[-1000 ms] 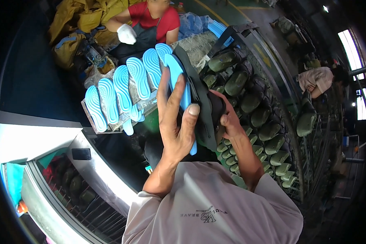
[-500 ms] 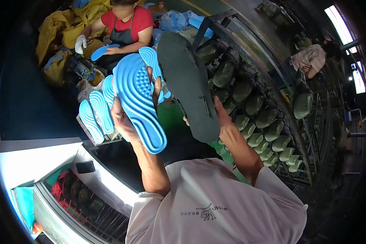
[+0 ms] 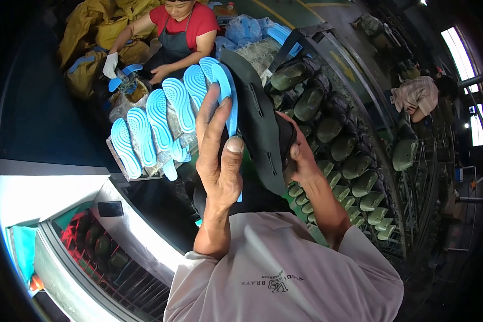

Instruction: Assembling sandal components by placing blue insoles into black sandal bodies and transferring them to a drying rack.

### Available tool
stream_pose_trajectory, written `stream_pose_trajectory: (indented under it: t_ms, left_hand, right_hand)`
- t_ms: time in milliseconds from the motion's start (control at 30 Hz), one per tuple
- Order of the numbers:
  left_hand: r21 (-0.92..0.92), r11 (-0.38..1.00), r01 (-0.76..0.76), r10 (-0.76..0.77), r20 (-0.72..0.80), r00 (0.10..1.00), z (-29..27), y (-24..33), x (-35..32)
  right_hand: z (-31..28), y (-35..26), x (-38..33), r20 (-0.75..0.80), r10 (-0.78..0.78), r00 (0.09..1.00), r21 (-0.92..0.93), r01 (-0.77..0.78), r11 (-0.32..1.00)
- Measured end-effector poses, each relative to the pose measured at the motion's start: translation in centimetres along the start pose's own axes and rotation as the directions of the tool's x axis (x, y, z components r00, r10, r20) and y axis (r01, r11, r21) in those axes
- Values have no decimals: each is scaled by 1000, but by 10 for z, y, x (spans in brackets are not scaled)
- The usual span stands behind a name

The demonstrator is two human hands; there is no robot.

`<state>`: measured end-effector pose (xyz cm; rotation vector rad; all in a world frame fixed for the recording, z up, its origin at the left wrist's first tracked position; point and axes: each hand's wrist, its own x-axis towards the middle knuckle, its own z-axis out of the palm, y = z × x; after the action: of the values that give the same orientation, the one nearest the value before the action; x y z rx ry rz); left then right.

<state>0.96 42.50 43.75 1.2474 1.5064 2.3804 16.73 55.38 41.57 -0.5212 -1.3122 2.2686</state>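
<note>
My left hand (image 3: 220, 166) grips a blue shoe sole (image 3: 229, 99), now seen nearly edge-on. Its thumb points up across the near side and its long fingers lie along the outer face. Right beside the sole is a dark grey shoe upper (image 3: 255, 115) with a flat underside and slits near its edge. My right hand (image 3: 301, 158) holds that upper from the right side, with some fingers hidden behind it. At their upper ends sole and upper lie close together; I cannot tell whether they touch.
A co-worker in red (image 3: 185, 32) handles a blue sole at the far left. Several ridged blue soles (image 3: 139, 137) lie on a table there. Dark shoe forms (image 3: 327, 126) fill a rack on the right. A white machine (image 3: 139, 220) stands at near left, with a phone (image 3: 110, 209) on it.
The blue sole has turned from face-up to edge-on and moved right, against or near the dark upper. The upper has tilted. The co-worker's hands have shifted.
</note>
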Motion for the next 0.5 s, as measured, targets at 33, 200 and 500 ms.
stream_pose_trajectory:
  t_ms: [33,200,500]
  left_hand:
    - [2,1000,2,-2,0,1000,0,0,0]
    - [61,994,87,-86,-8,996,3,4,-2]
    - [-326,898,294,-359,-161,919,3,7,-3]
  right_hand:
    - [0,-1,1,4,-8,1000,-27,8,1000]
    - [-2,-2,0,15,2,1000,-39,-1,999]
    - [-11,9,2,57,106,993,173,-115,978]
